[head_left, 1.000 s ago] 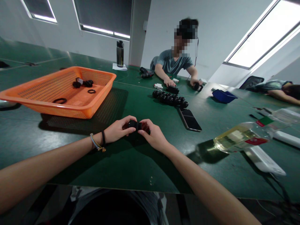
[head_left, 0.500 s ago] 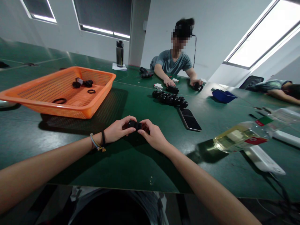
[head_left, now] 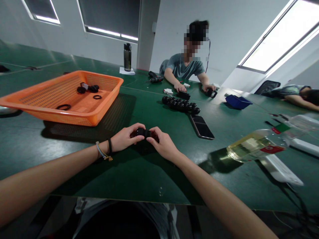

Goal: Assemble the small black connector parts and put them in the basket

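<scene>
A small black rounded part (head_left: 143,132) is held between my two hands, just above the green table (head_left: 119,179). My left hand (head_left: 129,136) grips its left side with thumb and fingers, and my right hand (head_left: 161,141) pinches its right end. My fingers cover much of the part, so its exact kind cannot be made out. Beyond my hands lies a row of glossy black round pieces (head_left: 180,105), with a dark-screened phone (head_left: 201,126) touching its near end.
An orange perforated basket (head_left: 92,116) with black rings and parts stands at left. At right are a bottle of yellow liquid (head_left: 254,144), a white power strip (head_left: 281,171) and a blue tray (head_left: 238,101). A co-worker (head_left: 185,68) handles black parts opposite, near a drill (head_left: 156,78).
My hands and the black part stay almost in place. Across the table, the co-worker's head has shifted slightly right, and the black piece in one hand has turned a little.
</scene>
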`<action>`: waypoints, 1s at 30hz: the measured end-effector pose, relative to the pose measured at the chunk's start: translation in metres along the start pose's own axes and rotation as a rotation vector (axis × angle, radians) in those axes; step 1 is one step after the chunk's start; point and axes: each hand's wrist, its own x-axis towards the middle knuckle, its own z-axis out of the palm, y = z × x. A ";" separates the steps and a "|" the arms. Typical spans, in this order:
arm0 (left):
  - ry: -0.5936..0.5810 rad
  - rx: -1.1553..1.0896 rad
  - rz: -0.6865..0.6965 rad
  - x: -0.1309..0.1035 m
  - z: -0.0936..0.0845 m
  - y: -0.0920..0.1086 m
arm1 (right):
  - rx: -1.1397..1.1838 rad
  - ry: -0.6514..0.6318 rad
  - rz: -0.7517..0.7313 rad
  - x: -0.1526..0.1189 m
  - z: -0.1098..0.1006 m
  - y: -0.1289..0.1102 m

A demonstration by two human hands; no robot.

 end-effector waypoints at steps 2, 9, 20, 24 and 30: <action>0.002 -0.003 0.005 0.000 0.000 0.000 | -0.012 -0.002 0.003 0.000 0.000 0.000; -0.003 0.017 0.014 0.000 -0.001 0.001 | -0.039 -0.014 -0.001 0.000 -0.001 -0.001; -0.012 0.013 0.006 -0.001 -0.001 0.002 | -0.045 -0.010 -0.010 -0.001 0.000 0.000; -0.008 0.028 0.006 -0.001 -0.001 0.003 | -0.022 0.032 -0.053 -0.001 0.000 0.000; -0.003 0.016 0.008 -0.001 -0.001 0.002 | -0.009 0.044 -0.102 -0.003 -0.001 -0.001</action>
